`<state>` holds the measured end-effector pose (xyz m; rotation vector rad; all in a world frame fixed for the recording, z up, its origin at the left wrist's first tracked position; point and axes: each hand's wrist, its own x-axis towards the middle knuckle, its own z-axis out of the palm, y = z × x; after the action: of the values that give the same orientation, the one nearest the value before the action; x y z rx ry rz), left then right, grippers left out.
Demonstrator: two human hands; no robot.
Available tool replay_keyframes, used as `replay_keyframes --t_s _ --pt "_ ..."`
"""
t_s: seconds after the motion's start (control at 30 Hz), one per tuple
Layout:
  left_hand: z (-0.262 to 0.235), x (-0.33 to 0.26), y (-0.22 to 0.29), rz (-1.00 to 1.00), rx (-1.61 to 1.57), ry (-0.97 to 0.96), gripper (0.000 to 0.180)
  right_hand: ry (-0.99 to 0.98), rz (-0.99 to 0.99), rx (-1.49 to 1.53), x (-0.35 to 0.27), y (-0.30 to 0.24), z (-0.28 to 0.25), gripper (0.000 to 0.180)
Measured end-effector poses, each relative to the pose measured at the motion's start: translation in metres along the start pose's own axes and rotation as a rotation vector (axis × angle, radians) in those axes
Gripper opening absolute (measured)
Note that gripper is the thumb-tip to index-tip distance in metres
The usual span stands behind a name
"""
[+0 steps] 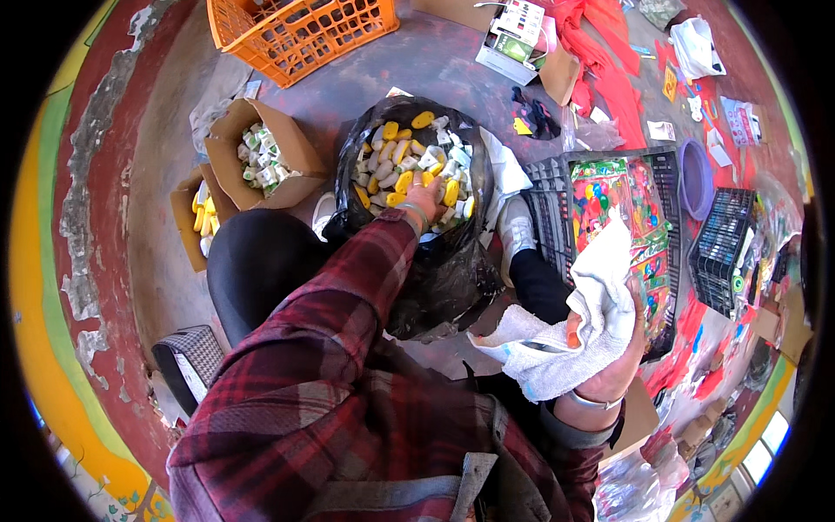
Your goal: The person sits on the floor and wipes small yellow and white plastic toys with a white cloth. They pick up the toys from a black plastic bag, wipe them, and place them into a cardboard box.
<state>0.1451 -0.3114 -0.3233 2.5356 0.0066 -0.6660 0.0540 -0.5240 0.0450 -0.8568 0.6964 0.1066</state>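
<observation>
A black plastic bag (452, 283) stands between my feet. Inside it lie many small rounded yellow-and-grey pieces (404, 181) and white-and-green blocks (459, 155). My left hand (424, 197) reaches into the bag, its fingers stretched out onto the pieces; I see none lifted in it. My right hand (616, 370), at the right, is closed on a white cloth (570, 348) that bunches up over the fingers and drapes to the left. The cloth hides part of that hand.
Left of the bag, one cardboard box (300, 185) holds white-and-green blocks and another (185, 228) yellow pieces. An orange crate (304, 39) stands beyond. At right are a black crate (544, 196) with colourful packets, a purple basket (696, 178) and a smaller dark crate (724, 248).
</observation>
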Motion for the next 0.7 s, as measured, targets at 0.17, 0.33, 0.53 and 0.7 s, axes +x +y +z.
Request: replay_keyframes --t_s 0.17,0.33,0.53,0.7 --pt "0.001 0.002 -0.006 -0.047 0.029 0.114 0.050 0.032 -0.046 0.010 0.002 0.005 0.008 0.035" --pt "-0.033 -0.012 -0.001 -0.080 -0.699 0.088 0.034 -0.085 -0.051 0.026 -0.006 0.007 0.023 0.033" --pt "-0.123 -0.066 0.024 0.023 -2.035 -0.518 0.038 -0.079 -0.038 0.054 -0.004 0.015 0.038 0.027" --pt "-0.191 -0.121 0.070 0.343 -2.156 -0.622 0.045 -0.283 -0.078 -0.019 0.002 0.021 0.038 0.027"
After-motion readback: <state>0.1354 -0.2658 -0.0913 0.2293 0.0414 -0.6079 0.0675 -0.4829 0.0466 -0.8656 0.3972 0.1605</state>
